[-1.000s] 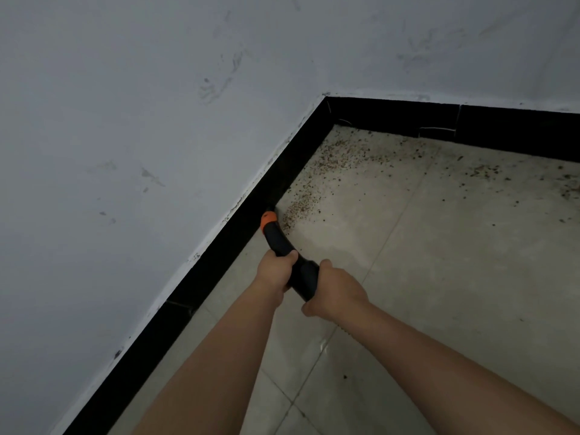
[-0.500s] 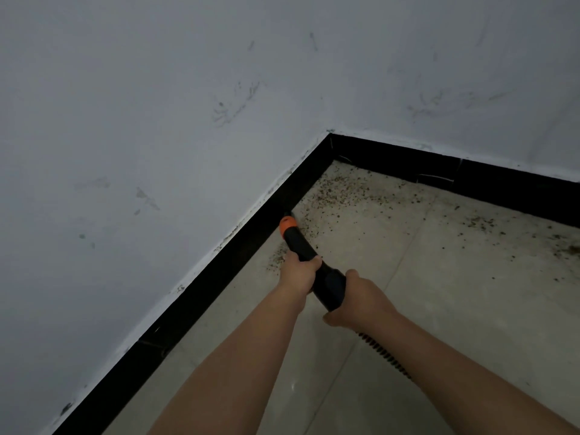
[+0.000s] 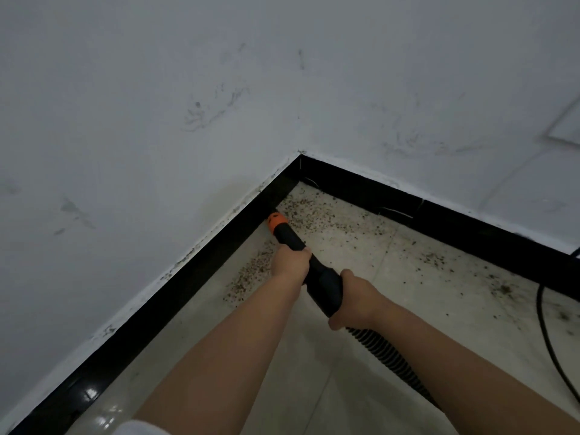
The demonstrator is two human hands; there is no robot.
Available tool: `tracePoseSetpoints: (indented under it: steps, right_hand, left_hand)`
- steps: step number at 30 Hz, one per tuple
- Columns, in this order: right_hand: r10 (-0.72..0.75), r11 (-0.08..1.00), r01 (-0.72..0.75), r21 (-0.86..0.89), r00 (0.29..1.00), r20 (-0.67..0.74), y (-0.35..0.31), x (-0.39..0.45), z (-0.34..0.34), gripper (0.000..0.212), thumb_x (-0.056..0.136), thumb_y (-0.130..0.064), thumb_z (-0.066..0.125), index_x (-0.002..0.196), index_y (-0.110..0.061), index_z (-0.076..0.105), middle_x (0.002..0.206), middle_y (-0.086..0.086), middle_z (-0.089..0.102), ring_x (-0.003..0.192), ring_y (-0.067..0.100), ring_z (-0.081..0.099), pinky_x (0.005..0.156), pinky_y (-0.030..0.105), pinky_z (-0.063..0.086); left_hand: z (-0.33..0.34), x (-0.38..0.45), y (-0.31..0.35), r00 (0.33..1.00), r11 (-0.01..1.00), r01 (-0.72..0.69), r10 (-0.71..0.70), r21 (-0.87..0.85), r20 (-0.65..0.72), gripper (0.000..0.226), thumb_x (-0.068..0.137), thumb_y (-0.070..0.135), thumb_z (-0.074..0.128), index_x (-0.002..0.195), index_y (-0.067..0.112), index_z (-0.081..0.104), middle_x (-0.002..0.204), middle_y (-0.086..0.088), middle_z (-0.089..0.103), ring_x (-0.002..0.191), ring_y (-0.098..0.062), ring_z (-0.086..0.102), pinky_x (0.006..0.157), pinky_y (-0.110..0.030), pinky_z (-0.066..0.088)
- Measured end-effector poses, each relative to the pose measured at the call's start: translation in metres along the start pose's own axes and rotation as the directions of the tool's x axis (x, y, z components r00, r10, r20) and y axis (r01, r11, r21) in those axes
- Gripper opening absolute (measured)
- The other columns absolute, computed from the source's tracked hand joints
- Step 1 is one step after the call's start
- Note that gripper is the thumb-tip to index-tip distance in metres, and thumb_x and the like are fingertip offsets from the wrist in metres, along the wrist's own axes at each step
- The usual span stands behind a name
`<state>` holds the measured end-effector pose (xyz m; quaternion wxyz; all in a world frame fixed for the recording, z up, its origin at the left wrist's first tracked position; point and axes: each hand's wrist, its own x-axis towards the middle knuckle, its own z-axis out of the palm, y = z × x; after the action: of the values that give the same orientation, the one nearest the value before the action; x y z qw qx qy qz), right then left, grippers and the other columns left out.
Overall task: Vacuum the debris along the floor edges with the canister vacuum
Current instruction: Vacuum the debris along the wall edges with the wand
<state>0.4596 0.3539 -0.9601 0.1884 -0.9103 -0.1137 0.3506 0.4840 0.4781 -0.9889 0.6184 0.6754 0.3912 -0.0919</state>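
Observation:
I hold a black vacuum nozzle (image 3: 323, 277) with an orange collar (image 3: 276, 220) that points at the left baseboard near the room corner. My left hand (image 3: 290, 262) grips the narrow front of the nozzle. Behind it, my right hand (image 3: 357, 298) grips the thicker rear end, where the ribbed black hose (image 3: 383, 350) runs back under my right arm. Brown debris (image 3: 310, 211) lies scattered in the corner just beyond the collar. A second patch of debris (image 3: 251, 276) lies left of my left hand along the wall. The nozzle tip itself is hidden.
A black baseboard (image 3: 175, 296) runs along both white walls (image 3: 141, 120) and meets at the corner. The floor is pale glossy tile (image 3: 423, 287) with more specks toward the right. A black cable (image 3: 546, 328) curves across the floor at the right edge.
The nozzle has travelled forward along the left baseboard toward the corner, and the camera has tilted up. A strip of debris now lies behind the collar, and the hose and cable have come into view.

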Motion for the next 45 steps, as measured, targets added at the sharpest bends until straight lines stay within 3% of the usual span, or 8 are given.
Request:
tracePoseSetpoints:
  steps: [5, 12, 20, 28, 33, 38, 45]
  right_hand:
    - [-0.002, 1.0, 0.002, 0.03, 1.0, -0.013, 0.004, 0.019, -0.008, 0.055, 0.071, -0.018, 0.076, 0.099, -0.015, 0.029, 0.097, 0.002, 0.041, 0.087, 0.015, 0.045, 0.047, 0.016, 0.031]
    - [-0.005, 0.997, 0.006, 0.074, 1.0, -0.013, 0.02, 0.04, -0.024, 0.054, 0.07, -0.019, 0.077, 0.098, -0.017, 0.031, 0.093, 0.0, 0.042, 0.084, 0.014, 0.046, 0.048, 0.017, 0.035]
    - [-0.031, 0.997, 0.032, 0.071, 0.999, -0.017, 0.028, 0.059, -0.048, 0.063, 0.072, -0.019, 0.077, 0.119, -0.01, 0.037, 0.097, 0.003, 0.041, 0.087, 0.015, 0.045, 0.048, 0.018, 0.034]
    - [-0.053, 0.992, 0.054, 0.111, 0.999, -0.013, 0.04, 0.071, -0.06, 0.067, 0.073, -0.019, 0.076, 0.125, -0.007, 0.035, 0.082, -0.002, 0.037, 0.086, 0.015, 0.044, 0.048, 0.019, 0.034]
    - [-0.057, 0.99, 0.058, 0.128, 0.998, -0.009, 0.048, 0.072, -0.066, 0.063, 0.072, -0.018, 0.076, 0.122, -0.009, 0.037, 0.086, 0.0, 0.039, 0.087, 0.015, 0.045, 0.054, 0.023, 0.04]
    - [-0.041, 0.989, 0.043, 0.139, 0.999, -0.017, 0.064, 0.066, -0.069, 0.065, 0.071, -0.019, 0.076, 0.122, -0.01, 0.037, 0.077, -0.004, 0.034, 0.086, 0.015, 0.045, 0.048, 0.02, 0.035]
    - [-0.004, 0.992, 0.008, 0.128, 1.0, -0.027, 0.099, 0.043, -0.072, 0.057, 0.071, -0.019, 0.077, 0.113, -0.013, 0.038, 0.085, -0.002, 0.038, 0.087, 0.015, 0.046, 0.051, 0.019, 0.037]
  left_hand:
    - [0.009, 0.018, 0.013, 1.0, 1.0, 0.0, 0.0, -0.003, 0.029, 0.045, 0.095, 0.019, 0.05, 0.135, 0.006, 0.037, 0.128, -0.017, 0.048, 0.112, -0.035, 0.051, 0.094, -0.047, 0.048]
    - [0.03, 0.038, 0.027, 0.999, 0.998, -0.027, 0.026, 0.052, 0.024, 0.043, 0.095, 0.018, 0.049, 0.135, 0.007, 0.037, 0.127, -0.016, 0.048, 0.112, -0.033, 0.051, 0.094, -0.045, 0.049]
    - [0.054, 0.049, 0.054, 1.0, 0.991, -0.015, 0.019, 0.136, -0.024, 0.042, 0.098, 0.018, 0.043, 0.137, 0.006, 0.033, 0.132, -0.016, 0.044, 0.109, -0.032, 0.049, 0.096, -0.043, 0.046]
    - [0.073, 0.056, 0.067, 0.996, 0.984, -0.025, 0.039, 0.177, -0.075, 0.049, 0.099, 0.017, 0.041, 0.144, 0.007, 0.023, 0.14, -0.016, 0.036, 0.121, -0.036, 0.043, 0.096, -0.044, 0.044]
    - [0.081, 0.054, 0.069, 0.996, 0.988, -0.009, 0.022, 0.155, -0.086, 0.046, 0.098, 0.018, 0.043, 0.141, 0.007, 0.03, 0.138, -0.017, 0.039, 0.119, -0.036, 0.044, 0.093, -0.045, 0.046]
    - [0.096, 0.046, 0.069, 0.997, 0.988, -0.017, 0.028, 0.152, -0.067, 0.047, 0.099, 0.016, 0.042, 0.142, 0.007, 0.027, 0.138, -0.017, 0.038, 0.12, -0.035, 0.044, 0.082, -0.04, 0.044]
    - [0.125, 0.02, 0.057, 0.999, 0.986, -0.044, 0.047, 0.162, -0.017, 0.047, 0.098, 0.015, 0.042, 0.142, 0.006, 0.027, 0.134, -0.016, 0.042, 0.118, -0.034, 0.046, 0.092, -0.043, 0.047]
